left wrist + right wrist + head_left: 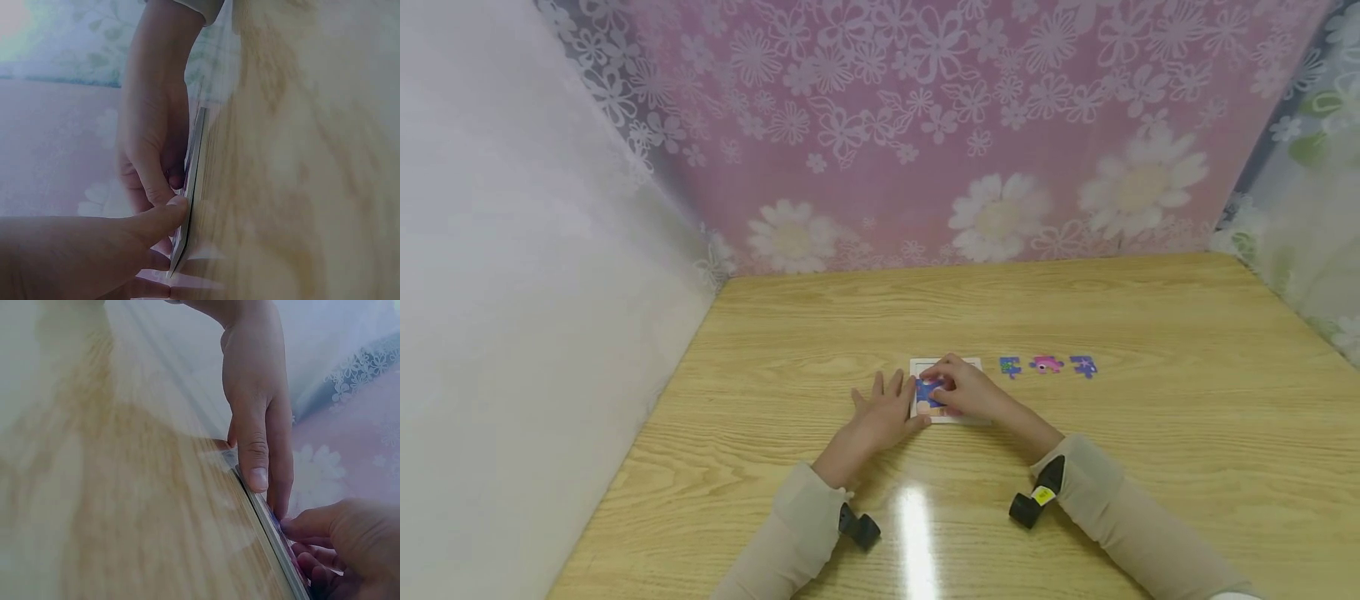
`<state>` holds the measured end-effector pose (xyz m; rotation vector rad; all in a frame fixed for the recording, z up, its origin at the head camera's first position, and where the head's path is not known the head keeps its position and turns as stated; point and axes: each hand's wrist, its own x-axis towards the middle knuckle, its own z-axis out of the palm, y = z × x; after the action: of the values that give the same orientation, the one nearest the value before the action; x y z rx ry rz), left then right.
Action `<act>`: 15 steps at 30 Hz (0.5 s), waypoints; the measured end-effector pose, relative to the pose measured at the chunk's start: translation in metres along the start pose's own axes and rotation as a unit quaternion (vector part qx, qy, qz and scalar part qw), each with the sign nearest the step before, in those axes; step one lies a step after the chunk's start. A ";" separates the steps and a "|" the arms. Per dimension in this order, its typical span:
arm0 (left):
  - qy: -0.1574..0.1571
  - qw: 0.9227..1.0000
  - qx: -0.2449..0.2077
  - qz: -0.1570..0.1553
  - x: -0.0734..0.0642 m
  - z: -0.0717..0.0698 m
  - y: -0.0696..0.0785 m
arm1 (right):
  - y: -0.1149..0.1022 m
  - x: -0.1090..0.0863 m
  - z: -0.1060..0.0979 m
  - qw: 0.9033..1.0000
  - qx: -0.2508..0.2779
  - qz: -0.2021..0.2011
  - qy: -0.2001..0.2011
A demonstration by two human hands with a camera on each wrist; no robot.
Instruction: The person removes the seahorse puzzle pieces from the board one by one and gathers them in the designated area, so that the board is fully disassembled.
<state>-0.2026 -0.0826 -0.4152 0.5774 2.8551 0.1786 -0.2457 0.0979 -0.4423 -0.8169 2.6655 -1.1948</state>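
A small white puzzle tray (955,420) lies flat on the wooden table, partly covered by both hands. My left hand (880,417) spreads its fingers along the tray's left side, with the thumb on the lower left edge. Over the tray, my right hand (968,390) has its thumb and fingers curled on a blue puzzle piece (923,392) in the upper left of the tray. From the left wrist view, the left thumb (172,212) presses on the edge of the thin tray (199,144). Pinkish and tan picture parts show below the blue piece.
To the right of the tray, three loose puzzle pieces lie in a row: a blue-green one (1009,367), a pink one (1047,364) and a purple-blue one (1083,365). A flowered pink curtain (887,167) hangs behind the table (737,433), and a white wall (550,333) stands left.
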 end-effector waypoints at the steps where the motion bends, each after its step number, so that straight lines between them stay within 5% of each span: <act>1: 0.001 1.000 0.000 0.000 0.000 0.001 0.000 | 0.000 0.000 0.000 1.000 0.001 0.001 0.001; 15: 0.001 1.000 0.003 -0.003 0.004 0.006 -0.003 | 0.001 0.001 0.007 0.999 0.002 0.004 0.032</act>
<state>-0.2061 -0.0835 -0.4221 0.5705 2.8607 0.1700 -0.2446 0.0933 -0.4475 -0.7784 2.7134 -1.2434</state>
